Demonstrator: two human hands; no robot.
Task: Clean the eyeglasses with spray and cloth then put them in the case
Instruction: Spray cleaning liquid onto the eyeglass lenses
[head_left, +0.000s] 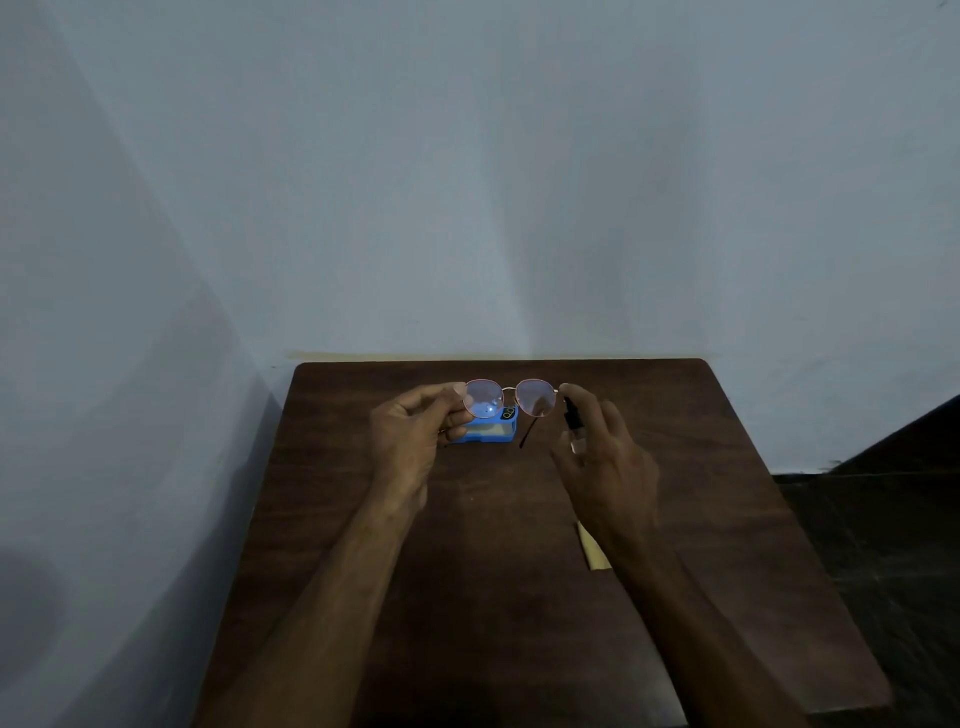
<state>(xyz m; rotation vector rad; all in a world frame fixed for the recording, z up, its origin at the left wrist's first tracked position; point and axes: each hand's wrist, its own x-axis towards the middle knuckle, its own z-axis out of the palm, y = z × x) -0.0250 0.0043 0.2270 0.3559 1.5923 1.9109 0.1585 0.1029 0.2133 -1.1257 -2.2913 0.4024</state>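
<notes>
Round eyeglasses with a thin pinkish frame hang above the far part of the brown table. My left hand pinches their left rim and holds them up, lenses facing me. My right hand is shut on a small spray bottle with a black top, held just right of the right lens, index finger on the top. An open blue case lies on the table behind and below the glasses, partly hidden by my left hand. A yellowish cloth lies under my right forearm.
The table stands against a pale wall, in a corner at its left. Its right edge drops to a dark floor. The room is dim.
</notes>
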